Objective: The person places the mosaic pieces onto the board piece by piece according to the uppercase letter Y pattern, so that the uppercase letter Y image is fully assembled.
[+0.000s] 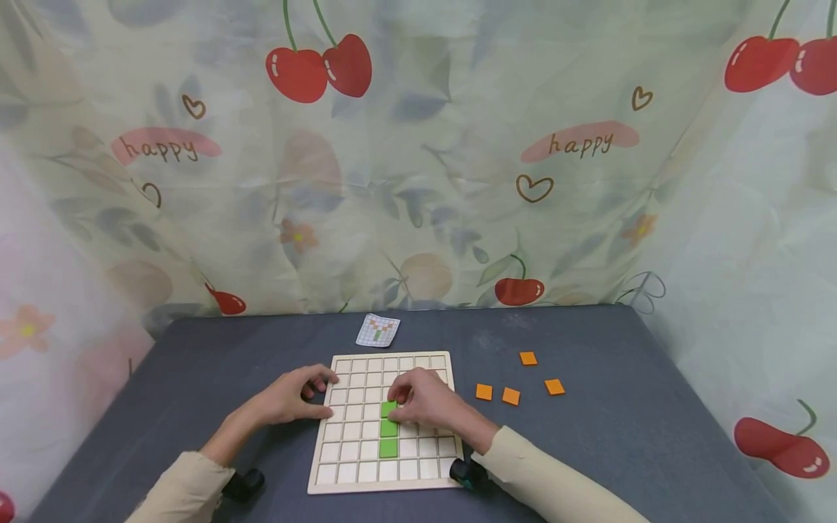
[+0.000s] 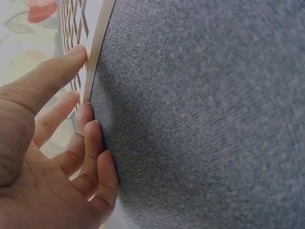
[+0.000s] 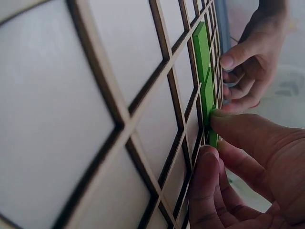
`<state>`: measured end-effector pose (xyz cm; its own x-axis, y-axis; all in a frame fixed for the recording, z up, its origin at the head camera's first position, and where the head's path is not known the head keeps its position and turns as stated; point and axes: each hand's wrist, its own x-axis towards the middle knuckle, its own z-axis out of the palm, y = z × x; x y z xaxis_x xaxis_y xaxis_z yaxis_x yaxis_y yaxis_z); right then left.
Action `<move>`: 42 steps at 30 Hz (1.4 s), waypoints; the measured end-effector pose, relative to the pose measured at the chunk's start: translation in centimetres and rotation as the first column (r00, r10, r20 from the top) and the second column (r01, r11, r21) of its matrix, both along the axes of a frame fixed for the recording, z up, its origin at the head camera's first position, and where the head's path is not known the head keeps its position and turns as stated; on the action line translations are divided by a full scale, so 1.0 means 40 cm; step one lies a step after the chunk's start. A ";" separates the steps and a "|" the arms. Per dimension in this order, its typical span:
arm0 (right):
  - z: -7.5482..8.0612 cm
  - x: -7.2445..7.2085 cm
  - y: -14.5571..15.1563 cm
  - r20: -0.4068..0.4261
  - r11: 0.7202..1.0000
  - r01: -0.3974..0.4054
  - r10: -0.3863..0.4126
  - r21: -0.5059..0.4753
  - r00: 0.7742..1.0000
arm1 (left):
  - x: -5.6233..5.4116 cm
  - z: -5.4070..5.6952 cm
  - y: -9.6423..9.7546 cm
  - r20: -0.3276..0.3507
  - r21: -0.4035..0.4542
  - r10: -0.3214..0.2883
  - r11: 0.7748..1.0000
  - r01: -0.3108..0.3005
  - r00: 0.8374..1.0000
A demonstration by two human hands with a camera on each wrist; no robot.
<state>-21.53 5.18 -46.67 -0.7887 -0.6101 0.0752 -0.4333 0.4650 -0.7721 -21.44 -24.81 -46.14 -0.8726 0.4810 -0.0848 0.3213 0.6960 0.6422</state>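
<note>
A pale wooden grid board (image 1: 349,414) lies on the dark cloth, with a column of three green square tiles on it. Thumb and fingers of my right hand (image 1: 425,398) pinch the farthest green tile (image 1: 389,408), which is partly covered by them; the right wrist view shows this tile (image 3: 213,138) between thumb and forefinger. Nearer me, the middle green tile (image 1: 389,428) and the nearest green tile (image 1: 388,448) sit in their squares. At the board's left edge, my left hand (image 1: 290,396) touches the rim with spread thumb and fingers, seen also in the left wrist view.
Several orange square tiles (image 1: 484,392) lie loose on the table (image 1: 608,436), right of the board. Behind the board is a small card (image 1: 378,330) printed with a coloured grid pattern. A patterned curtain (image 1: 418,181) hangs along the table's back edge.
</note>
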 end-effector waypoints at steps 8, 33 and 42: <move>0.002 -0.004 0.010 0.032 1.000 -0.014 0.015 -0.020 0.999 | 0.000 -0.002 -0.001 -0.002 -0.005 0.000 1.000 0.000 1.000; 0.020 -0.013 0.227 0.064 0.995 -0.032 0.039 -0.094 0.997 | 0.000 -0.002 0.001 0.003 -0.015 0.002 1.000 -0.002 1.000; 0.018 -0.024 0.323 0.062 0.996 0.029 -0.024 -0.079 0.998 | -0.001 -0.002 0.003 0.020 -0.011 0.016 1.000 -0.016 1.000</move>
